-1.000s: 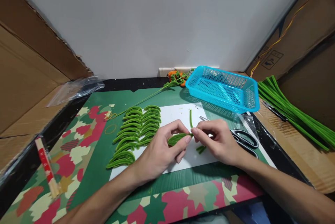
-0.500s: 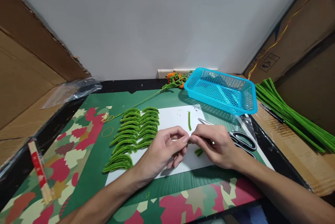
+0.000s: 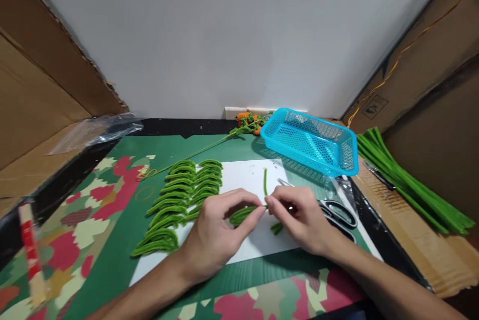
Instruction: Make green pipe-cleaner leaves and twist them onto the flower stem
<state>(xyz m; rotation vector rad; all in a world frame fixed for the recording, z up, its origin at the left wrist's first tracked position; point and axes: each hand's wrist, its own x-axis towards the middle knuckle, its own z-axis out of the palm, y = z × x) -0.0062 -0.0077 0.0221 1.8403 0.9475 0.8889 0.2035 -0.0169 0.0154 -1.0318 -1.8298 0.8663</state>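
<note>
The near end of a green, fuzzy, leaf-shaped piece (image 3: 241,215) is gripped between the closed fingers of the left hand (image 3: 222,225). Its thin tip is pinched by the closed fingers of the right hand (image 3: 299,215). The piece is held above a white paper sheet (image 3: 243,175), which is laid on a green mat (image 3: 112,230).

A blue perforated plastic basket (image 3: 307,144) is positioned upright behind the right hand; its holed base is exposed to view. A clear plastic bag (image 3: 97,131) is laid flat at the far left; its contents cannot be told.

Curved green fuzzy pieces (image 3: 175,195) are arranged in two columns, left of the hands. One straight green strip (image 3: 265,179) is placed on the sheet, just beyond the hands. Black-handled scissors (image 3: 339,214) are partly covered by the right hand. A bundle of long green fuzzy stems (image 3: 407,185) is laid on cardboard (image 3: 430,265), right of the basket.
</note>
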